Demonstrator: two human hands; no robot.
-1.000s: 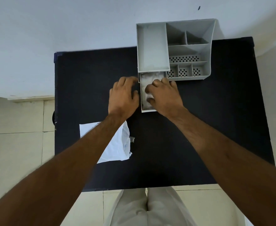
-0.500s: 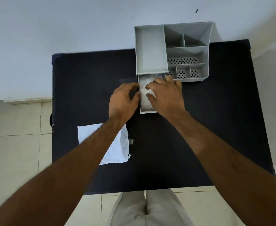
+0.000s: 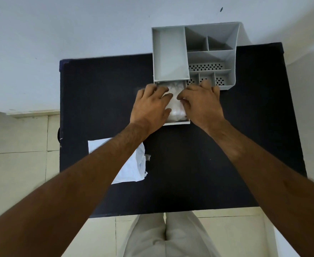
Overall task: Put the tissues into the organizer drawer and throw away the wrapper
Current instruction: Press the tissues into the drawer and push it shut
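Grey organizer [image 3: 195,52] sits at the far edge of the black bench [image 3: 100,101], against the white wall. Its drawer [image 3: 177,122] is pulled out toward the person, white tissues [image 3: 176,106] lying inside it. Left hand [image 3: 150,108] rests palm-down over the drawer's left side, fingers loosely spread, fingertips on the tissues; it grips nothing. Right hand [image 3: 201,104] is palm-down over the drawer's right side, fingers curled onto the tissues, thumb tip just beside the left hand's fingers; whether it pinches any tissue cannot be told. White wrapper [image 3: 134,167] lies flat on the bench near the left front, well apart from the drawer, partly hidden under the left forearm. Person stands at the near bench edge, light trousers visible below.
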